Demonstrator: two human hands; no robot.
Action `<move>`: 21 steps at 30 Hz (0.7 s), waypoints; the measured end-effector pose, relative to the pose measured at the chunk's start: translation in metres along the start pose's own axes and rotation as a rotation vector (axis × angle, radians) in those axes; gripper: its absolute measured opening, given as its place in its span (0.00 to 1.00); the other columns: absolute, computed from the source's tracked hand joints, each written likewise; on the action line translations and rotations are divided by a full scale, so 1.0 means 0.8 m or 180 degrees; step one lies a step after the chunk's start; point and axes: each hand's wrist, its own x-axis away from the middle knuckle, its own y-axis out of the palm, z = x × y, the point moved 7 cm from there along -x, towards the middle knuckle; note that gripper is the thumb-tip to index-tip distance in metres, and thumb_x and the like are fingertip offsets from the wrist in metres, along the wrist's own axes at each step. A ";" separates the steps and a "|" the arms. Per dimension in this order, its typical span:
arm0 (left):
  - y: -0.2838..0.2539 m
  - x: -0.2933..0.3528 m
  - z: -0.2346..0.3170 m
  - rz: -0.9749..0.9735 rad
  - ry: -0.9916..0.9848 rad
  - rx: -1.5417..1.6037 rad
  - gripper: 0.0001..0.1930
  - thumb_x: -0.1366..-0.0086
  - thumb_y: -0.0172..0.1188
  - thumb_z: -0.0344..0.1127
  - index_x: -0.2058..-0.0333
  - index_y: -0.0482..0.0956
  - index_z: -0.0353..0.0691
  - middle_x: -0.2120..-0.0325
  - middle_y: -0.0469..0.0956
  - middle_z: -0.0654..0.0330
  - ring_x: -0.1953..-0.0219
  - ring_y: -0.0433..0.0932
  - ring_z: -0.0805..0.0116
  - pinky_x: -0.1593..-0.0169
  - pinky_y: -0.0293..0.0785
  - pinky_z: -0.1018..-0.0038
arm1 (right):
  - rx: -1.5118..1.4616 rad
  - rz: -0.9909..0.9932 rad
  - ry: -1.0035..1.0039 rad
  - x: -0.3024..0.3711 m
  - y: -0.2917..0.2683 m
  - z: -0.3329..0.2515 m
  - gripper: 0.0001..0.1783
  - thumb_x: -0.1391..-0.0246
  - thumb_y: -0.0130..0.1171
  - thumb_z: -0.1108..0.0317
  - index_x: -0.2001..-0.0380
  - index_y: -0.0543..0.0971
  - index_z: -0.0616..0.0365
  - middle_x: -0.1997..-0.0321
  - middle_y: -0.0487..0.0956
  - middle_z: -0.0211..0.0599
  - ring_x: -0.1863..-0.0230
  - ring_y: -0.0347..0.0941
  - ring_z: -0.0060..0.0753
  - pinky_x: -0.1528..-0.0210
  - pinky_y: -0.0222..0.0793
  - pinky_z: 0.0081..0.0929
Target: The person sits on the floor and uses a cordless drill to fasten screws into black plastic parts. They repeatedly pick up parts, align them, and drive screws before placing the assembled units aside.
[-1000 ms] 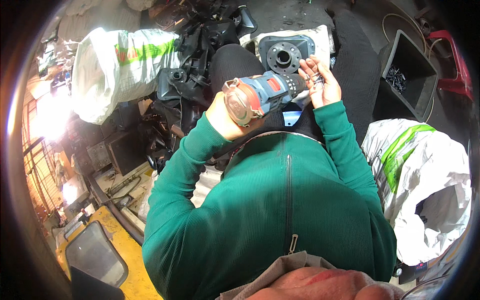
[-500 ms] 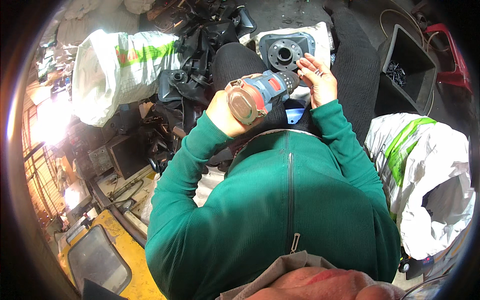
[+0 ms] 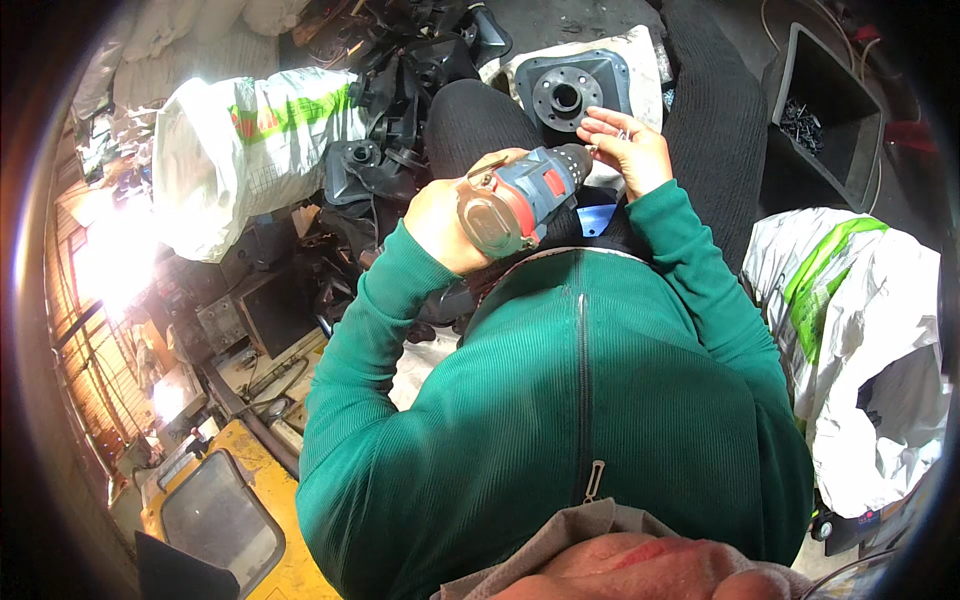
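A blue-grey and red cordless drill (image 3: 535, 190) is gripped in my left hand (image 3: 440, 222), its chuck pointing right and slightly away from me. My right hand (image 3: 635, 160) is at the tip of the chuck, thumb and index finger pinched there. Small silvery pieces, perhaps screws, show between its fingers; their exact shape is too small to make out. Just beyond both hands lies a dark square part with a round drilled flange (image 3: 565, 98) and a central hole. It rests on a white sack (image 3: 645, 65) between my legs.
Several similar black parts (image 3: 375, 160) are heaped left of my knee, beside a white and green sack (image 3: 290, 120). To the right stand a dark crate (image 3: 835, 75) holding small metal fasteners (image 3: 800, 128) and another white sack (image 3: 850, 300). A yellow machine (image 3: 225, 520) sits lower left.
My right hand's fingers have drawn a little closer to the chuck tip. The drill stays in my left hand, nearly in place. The whole view has shifted slightly.
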 end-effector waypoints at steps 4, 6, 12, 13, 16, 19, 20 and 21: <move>-0.001 -0.007 0.007 -0.0027 0.0033 0.0005 0.34 0.56 0.65 0.30 0.47 0.66 0.35 0.53 0.74 0.51 0.54 0.76 0.64 0.48 0.71 0.71 | 0.0048 -0.0118 0.0137 -0.002 0.003 0.002 0.20 0.48 0.54 0.74 0.50 0.72 0.65 0.54 0.77 0.39 0.54 0.76 0.30 0.56 0.73 0.21; -0.003 -0.010 0.003 0.0039 0.0009 -0.0030 0.33 0.56 0.66 0.31 0.48 0.67 0.34 0.54 0.74 0.52 0.54 0.76 0.63 0.49 0.71 0.70 | -0.0188 -0.0073 0.0145 -0.005 0.002 0.001 0.19 0.46 0.53 0.73 0.49 0.71 0.65 0.52 0.76 0.40 0.53 0.76 0.30 0.55 0.74 0.22; -0.021 -0.016 0.006 0.0581 0.0646 -0.0666 0.27 0.53 0.68 0.38 0.54 0.71 0.36 0.59 0.75 0.52 0.59 0.76 0.56 0.54 0.72 0.64 | -0.1203 0.0607 0.0040 -0.022 -0.044 0.010 0.16 0.41 0.49 0.69 0.51 0.72 0.64 0.56 0.77 0.42 0.57 0.76 0.32 0.62 0.77 0.25; -0.020 -0.020 -0.002 0.0507 0.0445 -0.0550 0.27 0.53 0.68 0.37 0.54 0.71 0.36 0.59 0.75 0.52 0.59 0.76 0.56 0.54 0.72 0.64 | -0.1114 0.0721 0.0079 -0.028 -0.055 0.017 0.16 0.41 0.50 0.69 0.52 0.73 0.63 0.59 0.76 0.39 0.60 0.75 0.29 0.64 0.76 0.23; -0.014 -0.037 -0.021 0.0379 0.0051 -0.0220 0.25 0.53 0.68 0.37 0.56 0.73 0.37 0.61 0.76 0.52 0.59 0.76 0.55 0.54 0.72 0.64 | -0.0825 0.1123 0.0128 -0.032 -0.068 0.025 0.12 0.42 0.52 0.66 0.59 0.79 0.59 0.75 0.69 0.23 0.79 0.62 0.12 0.79 0.63 0.13; -0.015 -0.051 -0.019 0.0498 0.0050 -0.0130 0.24 0.53 0.68 0.38 0.57 0.74 0.38 0.63 0.77 0.52 0.59 0.77 0.54 0.54 0.72 0.64 | -0.0641 0.0873 0.0203 -0.051 -0.065 0.031 0.14 0.41 0.51 0.66 0.57 0.78 0.61 0.78 0.63 0.19 0.83 0.54 0.10 0.84 0.51 0.10; -0.015 -0.054 -0.020 0.0553 0.0074 -0.0204 0.23 0.53 0.67 0.38 0.57 0.74 0.38 0.63 0.77 0.53 0.59 0.77 0.54 0.54 0.73 0.64 | -0.0633 0.0950 0.0281 -0.057 -0.065 0.035 0.14 0.43 0.54 0.64 0.58 0.79 0.61 0.81 0.59 0.16 0.85 0.48 0.09 0.85 0.44 0.10; -0.015 -0.055 -0.020 0.0605 0.0095 -0.0262 0.23 0.53 0.67 0.38 0.57 0.74 0.38 0.64 0.77 0.53 0.60 0.77 0.54 0.54 0.73 0.65 | -0.0556 0.0935 0.0301 -0.060 -0.063 0.035 0.14 0.43 0.55 0.63 0.58 0.79 0.60 0.81 0.59 0.16 0.86 0.47 0.08 0.86 0.43 0.11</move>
